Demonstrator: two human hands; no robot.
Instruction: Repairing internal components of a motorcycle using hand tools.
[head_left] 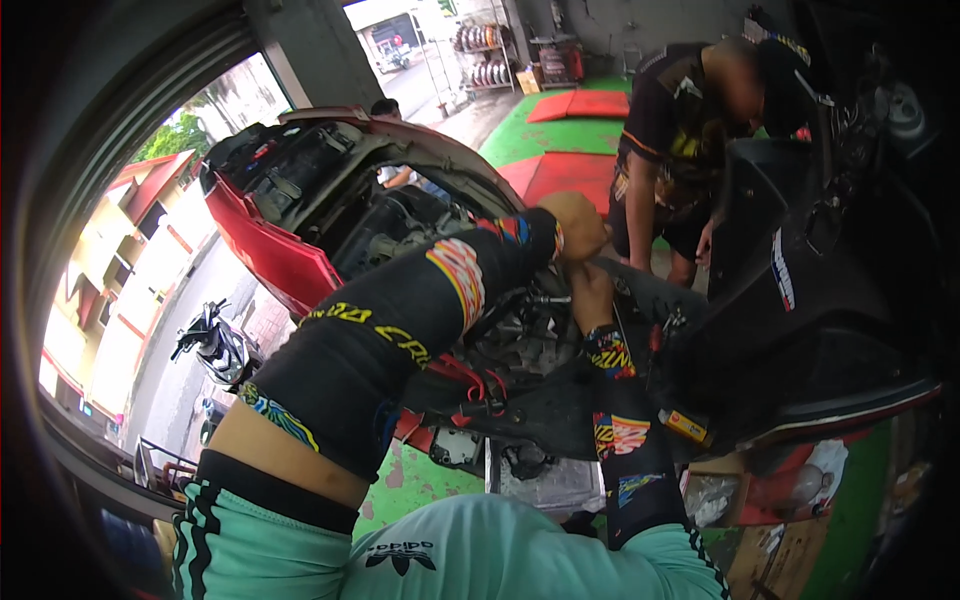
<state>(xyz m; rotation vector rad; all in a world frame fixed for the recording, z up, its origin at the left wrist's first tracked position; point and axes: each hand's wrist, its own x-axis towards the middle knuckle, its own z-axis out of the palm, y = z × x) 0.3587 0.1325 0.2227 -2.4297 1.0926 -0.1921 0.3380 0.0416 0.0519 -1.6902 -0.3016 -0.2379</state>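
Observation:
Both my arms, in patterned black sleeves, reach forward over the exposed engine bay (515, 335) of a black vehicle. My left hand (577, 226) is closed, with the back of the hand showing and its fingers mostly hidden. Just below it my right hand (592, 292) is also closed, close against the left. What either hand grips, if anything, I cannot make out. Beside my right hand a short shiny metal part (550, 299) shows above the engine. Red cables (485, 385) run along the near side of the bay.
A black body panel (800, 270) rises on the right, with a small yellow box (685, 427) near its lower edge. A co-worker (665, 130) bends over behind it. A red vehicle (270, 245) with its compartment uncovered stands at left. A cardboard box (715, 490) sits on the floor.

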